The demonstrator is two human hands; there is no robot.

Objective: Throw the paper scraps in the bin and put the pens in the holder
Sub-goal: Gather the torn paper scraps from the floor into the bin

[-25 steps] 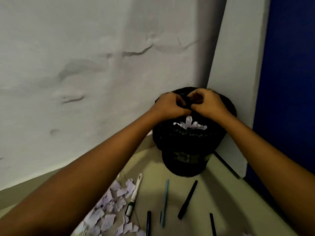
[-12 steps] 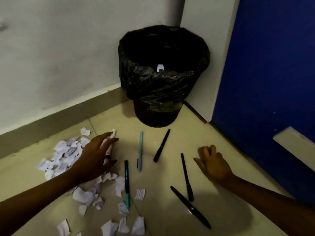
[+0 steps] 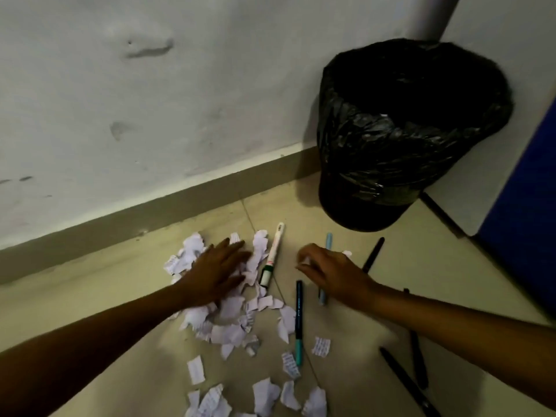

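Torn white paper scraps (image 3: 231, 323) lie in a heap on the tan floor, with more scattered nearer to me. My left hand (image 3: 216, 272) rests flat on the heap, fingers spread. My right hand (image 3: 328, 272) hovers low over the floor with curled fingers, and I cannot tell whether it pinches a scrap. A white marker (image 3: 272, 255) lies between the hands. A dark pen with a teal end (image 3: 298, 320), a light blue pen (image 3: 326, 245) and black pens (image 3: 373, 254) lie around the right hand. The bin (image 3: 406, 130), lined with a black bag, stands in the corner.
A white wall with a tan skirting (image 3: 150, 212) runs behind the heap. A blue panel (image 3: 529, 200) stands right of the bin. Two more black pens (image 3: 415, 371) lie under my right forearm. No pen holder shows.
Both hands left the bin's mouth and came down to the floor. The left hand has moved onto the scrap heap, and the right hand has swung left toward the marker.
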